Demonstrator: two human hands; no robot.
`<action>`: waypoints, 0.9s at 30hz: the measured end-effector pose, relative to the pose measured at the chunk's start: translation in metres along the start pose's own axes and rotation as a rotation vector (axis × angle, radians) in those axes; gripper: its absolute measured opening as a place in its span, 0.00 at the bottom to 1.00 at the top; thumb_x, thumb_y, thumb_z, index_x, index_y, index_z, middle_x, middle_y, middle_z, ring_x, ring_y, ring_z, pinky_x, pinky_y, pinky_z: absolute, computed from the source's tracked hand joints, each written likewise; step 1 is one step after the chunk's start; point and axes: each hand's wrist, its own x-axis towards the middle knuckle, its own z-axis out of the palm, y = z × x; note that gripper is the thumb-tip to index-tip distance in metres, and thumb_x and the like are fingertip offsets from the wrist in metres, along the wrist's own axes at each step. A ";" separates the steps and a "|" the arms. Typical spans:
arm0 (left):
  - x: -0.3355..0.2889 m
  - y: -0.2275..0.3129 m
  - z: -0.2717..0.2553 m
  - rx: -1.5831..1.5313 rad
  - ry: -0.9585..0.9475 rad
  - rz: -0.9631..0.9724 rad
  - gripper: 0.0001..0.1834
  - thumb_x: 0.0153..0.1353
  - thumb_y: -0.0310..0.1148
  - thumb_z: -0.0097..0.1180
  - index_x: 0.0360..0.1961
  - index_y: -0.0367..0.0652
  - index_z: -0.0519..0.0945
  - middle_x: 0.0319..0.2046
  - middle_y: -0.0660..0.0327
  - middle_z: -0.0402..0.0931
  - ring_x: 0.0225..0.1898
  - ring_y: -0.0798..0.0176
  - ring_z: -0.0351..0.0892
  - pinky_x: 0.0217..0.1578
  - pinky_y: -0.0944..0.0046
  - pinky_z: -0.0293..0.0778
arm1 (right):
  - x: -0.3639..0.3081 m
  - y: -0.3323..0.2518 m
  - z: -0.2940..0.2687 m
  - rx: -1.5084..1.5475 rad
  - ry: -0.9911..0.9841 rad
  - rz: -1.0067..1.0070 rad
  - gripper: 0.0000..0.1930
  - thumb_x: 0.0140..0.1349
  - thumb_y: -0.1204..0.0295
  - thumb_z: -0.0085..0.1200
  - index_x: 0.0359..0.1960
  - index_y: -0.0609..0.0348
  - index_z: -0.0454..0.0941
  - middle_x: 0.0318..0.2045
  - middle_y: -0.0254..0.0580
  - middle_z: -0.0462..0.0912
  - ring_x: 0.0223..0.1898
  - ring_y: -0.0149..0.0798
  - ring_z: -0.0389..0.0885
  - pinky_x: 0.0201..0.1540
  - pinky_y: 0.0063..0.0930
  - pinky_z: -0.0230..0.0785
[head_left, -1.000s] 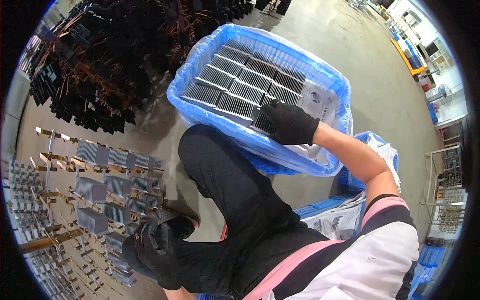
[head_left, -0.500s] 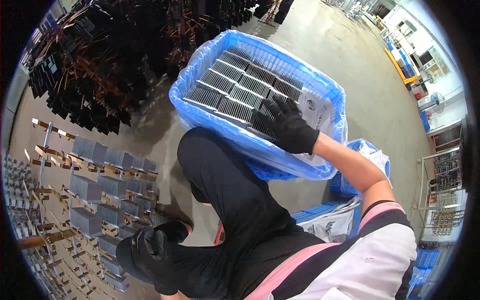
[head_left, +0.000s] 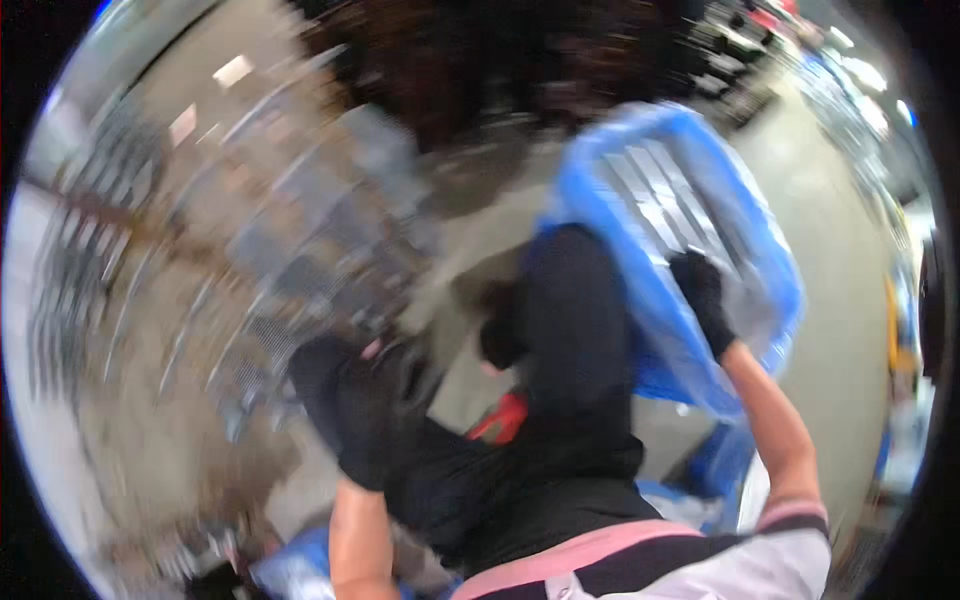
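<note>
The picture is smeared by motion. My right hand (head_left: 705,300), in a black glove, is over the near part of a blue crate lined with blue plastic film (head_left: 765,215). Its fingers lie beside the rows of grey finned metal blocks (head_left: 655,190) in the crate; whether they touch one cannot be made out. In another black glove, my left hand (head_left: 355,425) is at my bent left leg, close to the hanging rack of finned blocks (head_left: 330,230). Its fingers blend into the dark trousers and blur, so anything in them is hidden.
Dark hanging parts (head_left: 480,70) fill the far middle. A red object (head_left: 503,418) shows between my legs. Bluish plastic (head_left: 300,565) lies at the lower left, and something blue (head_left: 720,465) stands below the crate. Grey floor (head_left: 820,330) runs along the right.
The view has swung left, so crate and rack sit further right in it. My right hand was spread on the blocks; now it is nearer the crate's close end. My left forearm shows more.
</note>
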 end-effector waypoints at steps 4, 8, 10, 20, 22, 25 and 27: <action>-0.015 -0.012 -0.028 0.056 0.229 -0.181 0.12 0.54 0.32 0.67 0.40 0.43 0.83 0.41 0.54 0.82 0.47 0.48 0.80 0.49 0.55 0.74 | -0.020 0.059 0.014 0.012 -0.047 -0.167 0.24 0.73 0.68 0.36 0.68 0.57 0.66 0.67 0.43 0.70 0.70 0.42 0.62 0.75 0.36 0.42; -0.060 -0.046 -0.041 -0.010 0.524 -0.281 0.11 0.55 0.30 0.67 0.40 0.43 0.83 0.39 0.55 0.83 0.42 0.49 0.81 0.44 0.58 0.75 | -0.021 0.048 0.026 -0.048 -0.002 -0.191 0.25 0.73 0.69 0.37 0.71 0.55 0.62 0.70 0.42 0.64 0.72 0.44 0.59 0.74 0.37 0.47; -0.083 -0.070 -0.042 0.018 0.708 -0.456 0.10 0.58 0.30 0.67 0.40 0.40 0.81 0.35 0.58 0.81 0.35 0.55 0.79 0.39 0.61 0.74 | -0.020 0.053 0.028 0.020 0.006 -0.215 0.24 0.74 0.68 0.36 0.70 0.56 0.63 0.70 0.42 0.64 0.71 0.45 0.60 0.73 0.37 0.48; -0.247 -0.245 -0.029 0.376 0.983 -0.988 0.23 0.57 0.45 0.70 0.33 0.36 0.75 0.25 0.63 0.75 0.25 0.69 0.72 0.28 0.65 0.69 | 0.023 0.042 -0.046 0.435 0.037 0.075 0.23 0.75 0.69 0.41 0.69 0.63 0.63 0.67 0.47 0.67 0.68 0.45 0.64 0.72 0.37 0.50; -0.234 -0.260 -0.042 0.360 0.765 -0.985 0.22 0.56 0.46 0.71 0.31 0.37 0.76 0.23 0.62 0.75 0.25 0.69 0.72 0.27 0.65 0.69 | 0.030 0.030 -0.054 0.410 0.068 0.041 0.23 0.75 0.68 0.40 0.68 0.64 0.63 0.66 0.48 0.68 0.68 0.46 0.65 0.72 0.37 0.51; -0.224 -0.284 -0.066 0.220 0.539 -1.032 0.21 0.55 0.45 0.71 0.29 0.37 0.76 0.22 0.60 0.75 0.24 0.67 0.73 0.27 0.64 0.69 | 0.047 -0.005 -0.065 0.388 0.118 -0.041 0.22 0.75 0.68 0.40 0.67 0.64 0.65 0.65 0.50 0.69 0.67 0.48 0.65 0.72 0.38 0.51; -0.221 -0.297 -0.074 -0.057 0.288 -1.127 0.20 0.55 0.44 0.70 0.27 0.38 0.77 0.22 0.58 0.76 0.25 0.63 0.75 0.27 0.61 0.70 | 0.052 -0.038 -0.075 0.362 0.101 -0.141 0.21 0.74 0.71 0.43 0.67 0.62 0.66 0.66 0.49 0.69 0.68 0.48 0.64 0.71 0.39 0.52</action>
